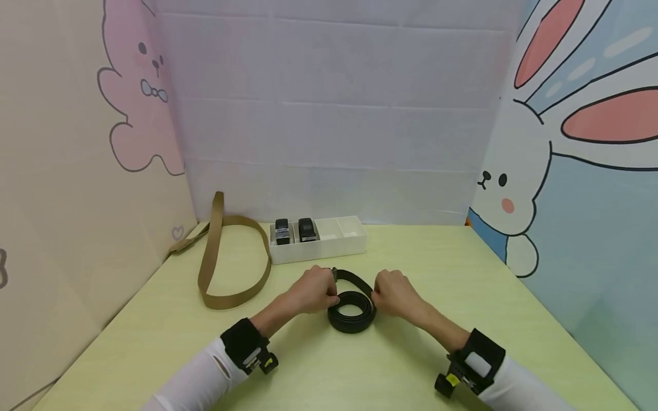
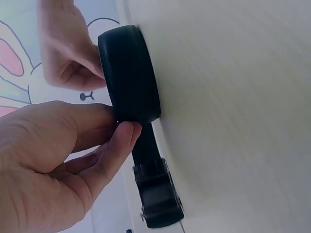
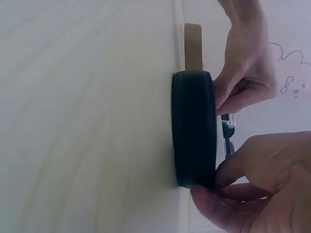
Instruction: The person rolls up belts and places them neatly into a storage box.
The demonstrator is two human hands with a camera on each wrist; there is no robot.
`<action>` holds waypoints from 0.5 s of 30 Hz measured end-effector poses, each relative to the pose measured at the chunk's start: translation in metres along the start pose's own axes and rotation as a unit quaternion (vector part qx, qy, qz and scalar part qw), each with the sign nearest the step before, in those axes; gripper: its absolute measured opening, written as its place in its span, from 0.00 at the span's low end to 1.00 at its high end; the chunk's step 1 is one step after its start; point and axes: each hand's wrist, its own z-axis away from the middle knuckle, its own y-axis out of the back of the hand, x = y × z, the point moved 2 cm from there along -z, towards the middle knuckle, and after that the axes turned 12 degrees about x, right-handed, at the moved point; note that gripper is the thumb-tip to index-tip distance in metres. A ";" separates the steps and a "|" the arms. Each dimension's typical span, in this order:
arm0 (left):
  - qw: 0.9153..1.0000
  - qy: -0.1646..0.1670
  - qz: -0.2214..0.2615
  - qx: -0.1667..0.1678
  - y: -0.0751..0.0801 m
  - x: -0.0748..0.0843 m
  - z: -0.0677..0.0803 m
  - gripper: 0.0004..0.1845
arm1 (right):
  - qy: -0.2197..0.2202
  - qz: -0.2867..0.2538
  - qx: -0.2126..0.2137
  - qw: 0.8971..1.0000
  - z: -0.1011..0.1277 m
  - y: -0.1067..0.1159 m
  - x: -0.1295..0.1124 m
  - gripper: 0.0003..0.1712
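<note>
A black belt [image 1: 352, 326] lies on the table in front of me, most of it wound into a round coil. From the coil's right side, its outer length curves away behind to the buckle [image 2: 156, 191]. My left hand [image 1: 315, 290] pinches the coil's left edge between thumb and fingers, near the buckle end. On the opposite side, my right hand [image 1: 396, 292] pinches the belt where the loose length meets the coil. The right wrist view shows the coil [image 3: 194, 128] standing edge-on between both hands, its lower rim close to the tabletop.
Behind the hands stands a white divided box [image 1: 319, 250]; two of its left compartments hold dark rolled belts [image 1: 307, 230]. A tan webbing strap [image 1: 233, 299] lies in a wide loop at the left, one end against the side wall. Printed panels border the table [image 1: 462, 274].
</note>
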 end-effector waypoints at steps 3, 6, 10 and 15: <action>1.000 -0.008 0.001 0.002 -0.002 0.003 -0.001 0.15 | 0.009 -0.028 0.006 1.000 -0.005 -0.007 0.005 0.25; 1.000 -0.006 0.001 0.009 -0.003 0.005 -0.003 0.18 | 0.023 -0.041 0.014 0.999 -0.010 -0.012 0.008 0.14; 1.000 0.009 0.000 0.020 -0.004 0.008 -0.004 0.23 | 0.035 -0.051 0.009 0.998 -0.014 -0.014 0.011 0.10; 0.999 0.023 -0.006 0.033 -0.005 0.009 -0.004 0.21 | 0.043 -0.069 -0.026 0.996 -0.016 -0.011 0.010 0.11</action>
